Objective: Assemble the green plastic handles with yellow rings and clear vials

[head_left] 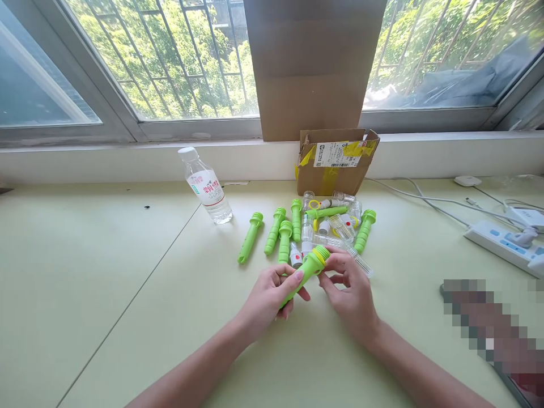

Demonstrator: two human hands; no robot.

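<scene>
My left hand (pixel 272 292) is wrapped round a green threaded plastic tube (pixel 302 279), holding it tilted with the threaded end up and to the right. A yellow ring (pixel 320 255) sits around the tube just below the top threads. My right hand (pixel 351 289) is closed at that end, thumb and fingers pinched at the ring's right side; its fingertips partly hide the contact. Just beyond my hands lie several more green tubes (pixel 251 238), clear ribbed plastic tubes (pixel 343 228), small white parts with a red spot (pixel 296 255), and loose yellow rings (pixel 314 204).
A small cardboard box (pixel 335 161) stands behind the parts, near a tall cardboard sheet (pixel 312 68) by the window. A water bottle (pixel 208 190) is at the left. On the right are a white power strip (pixel 505 243), cables (pixel 437 199) and a pixelated object (pixel 488 334).
</scene>
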